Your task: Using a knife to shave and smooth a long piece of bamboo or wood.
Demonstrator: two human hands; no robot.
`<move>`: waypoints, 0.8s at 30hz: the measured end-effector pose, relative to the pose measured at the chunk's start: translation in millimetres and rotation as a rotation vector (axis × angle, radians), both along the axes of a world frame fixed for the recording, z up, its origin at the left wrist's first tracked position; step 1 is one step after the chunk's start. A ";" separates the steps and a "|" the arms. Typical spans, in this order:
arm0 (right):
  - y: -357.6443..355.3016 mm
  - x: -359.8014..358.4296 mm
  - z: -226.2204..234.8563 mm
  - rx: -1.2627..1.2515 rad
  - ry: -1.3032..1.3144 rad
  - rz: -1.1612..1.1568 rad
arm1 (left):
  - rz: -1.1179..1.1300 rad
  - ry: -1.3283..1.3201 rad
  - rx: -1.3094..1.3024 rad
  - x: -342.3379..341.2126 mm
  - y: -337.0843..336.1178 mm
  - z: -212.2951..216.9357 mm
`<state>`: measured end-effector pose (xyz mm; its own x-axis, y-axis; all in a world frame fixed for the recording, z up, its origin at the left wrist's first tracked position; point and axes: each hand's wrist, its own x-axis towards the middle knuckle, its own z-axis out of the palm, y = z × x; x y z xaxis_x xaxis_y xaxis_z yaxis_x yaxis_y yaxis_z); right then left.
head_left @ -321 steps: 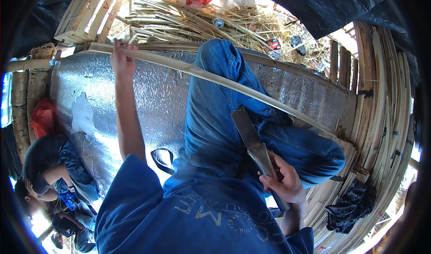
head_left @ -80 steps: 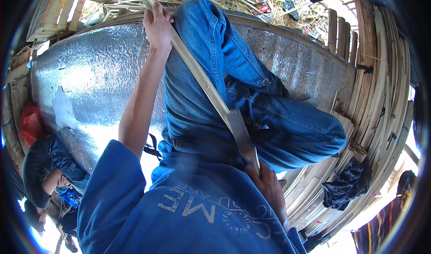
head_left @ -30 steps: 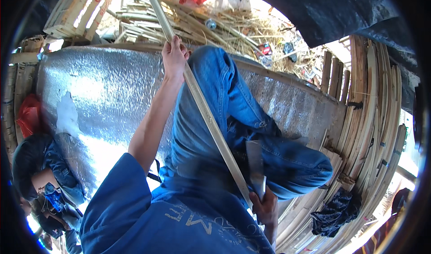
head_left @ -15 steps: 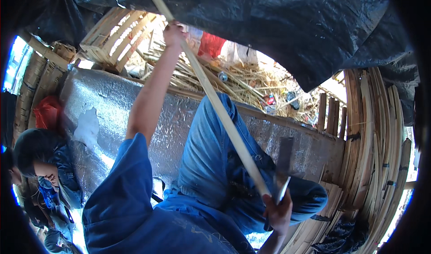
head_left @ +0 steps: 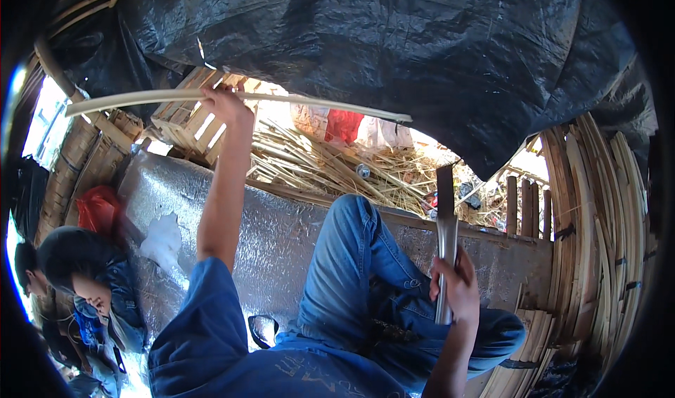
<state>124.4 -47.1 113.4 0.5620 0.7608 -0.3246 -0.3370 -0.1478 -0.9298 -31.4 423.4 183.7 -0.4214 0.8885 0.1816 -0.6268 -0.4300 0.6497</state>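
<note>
My left hand [head_left: 229, 107] reaches far out at the end of a straight arm, its fingers closed round a long pale bamboo strip [head_left: 140, 98]. The strip lies roughly crosswise, bowing slightly, with both ends free. On the right, my right hand [head_left: 458, 285] grips a knife [head_left: 446, 194] by its silvery metal handle. Its dark, broad blade points up and away from me, over my bent leg, apart from the strip.
A shiny foil-covered platform [head_left: 281, 219] lies under my legs. Beyond it are heaped bamboo strips [head_left: 302, 155] and a wooden crate [head_left: 200, 117]. Black plastic sheeting [head_left: 365, 39] hangs low ahead. Bundled slats [head_left: 598, 208] stand at right; another person [head_left: 91, 278] sits at left beside a red bag [head_left: 100, 208].
The bamboo strip has swung from a diagonal between my hands to lying crosswise ahead. My right hand has let go of its near end and raised the knife slightly.
</note>
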 end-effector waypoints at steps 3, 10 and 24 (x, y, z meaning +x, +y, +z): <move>48.3 4.7 30.2 0.268 0.026 -0.233 | -0.028 0.045 0.040 4.0 -39.0 -12.5; 159.0 -14.9 -50.3 0.205 0.183 -0.079 | -0.245 0.047 0.125 66.8 -146.7 -61.5; 131.1 4.0 -91.2 0.162 0.354 -0.283 | -0.240 0.125 0.078 97.6 -187.1 -113.7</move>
<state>128.4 84.0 22.2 0.6309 0.6500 -0.4236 -0.6431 0.1326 -0.7542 66.3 236.3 70.1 -0.1705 0.9414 0.2909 -0.6342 -0.3308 0.6988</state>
